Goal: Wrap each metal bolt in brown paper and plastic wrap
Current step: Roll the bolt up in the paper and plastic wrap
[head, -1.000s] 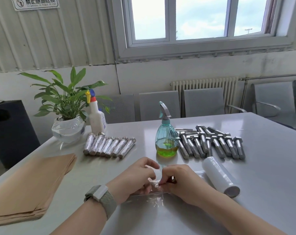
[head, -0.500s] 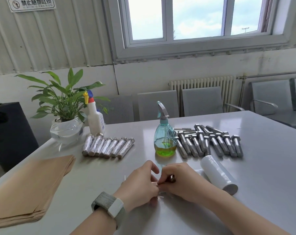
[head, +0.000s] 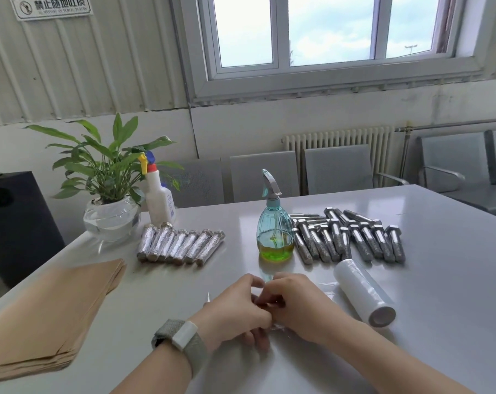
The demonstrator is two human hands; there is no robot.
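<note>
My left hand [head: 235,311] and my right hand [head: 298,305] meet at the table's near middle, fingers curled round a small bundle in clear plastic wrap [head: 278,327]; the bundle itself is mostly hidden between them. A roll of plastic wrap [head: 363,291] lies just right of my right hand. Several bare metal bolts [head: 352,240] lie in a row behind the roll. Several wrapped bolts [head: 178,245] lie in a row at the back left. A stack of brown paper [head: 47,317] sits at the left edge.
A teal spray bottle [head: 275,226] with green liquid stands just beyond my hands. A white spray bottle [head: 158,200] and a potted plant in a glass bowl [head: 110,214] stand at the back left. Grey chairs [head: 337,169] line the far side of the grey table [head: 440,280].
My left hand has closed in over the bundle against my right hand. The flat piece of plastic wrap seen on the table earlier is now gathered under the hands.
</note>
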